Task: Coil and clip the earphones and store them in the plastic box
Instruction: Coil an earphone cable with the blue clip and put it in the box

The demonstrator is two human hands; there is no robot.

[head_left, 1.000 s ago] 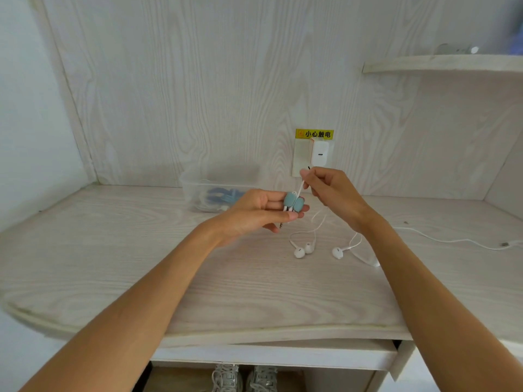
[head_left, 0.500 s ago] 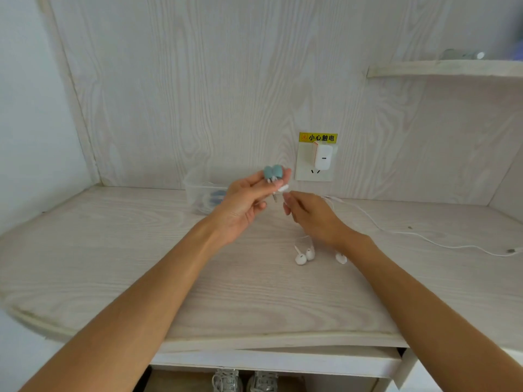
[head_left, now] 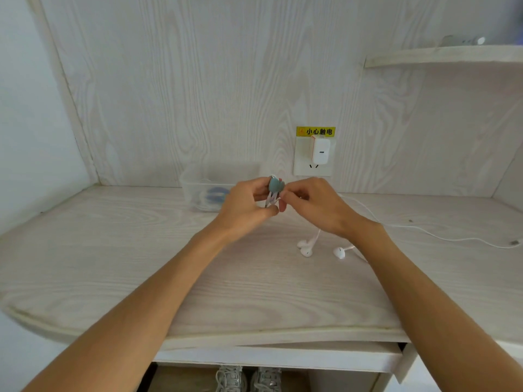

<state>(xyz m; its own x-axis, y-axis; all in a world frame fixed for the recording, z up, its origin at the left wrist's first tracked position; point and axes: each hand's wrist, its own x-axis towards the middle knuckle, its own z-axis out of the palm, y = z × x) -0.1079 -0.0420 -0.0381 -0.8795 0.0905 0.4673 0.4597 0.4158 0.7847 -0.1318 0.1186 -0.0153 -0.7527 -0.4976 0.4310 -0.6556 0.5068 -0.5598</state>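
Hands point(head_left: 246, 205) point(head_left: 314, 205) pinching teal clip point(head_left: 276, 185), coiled cord mostly hidden

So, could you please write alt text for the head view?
Two bare hands meet above a pale wooden desk: the left hand grips a teal cable clip with coiled white cord, the right hand pinches beside it. White earbuds lie on the desk; a clear plastic box sits behind.
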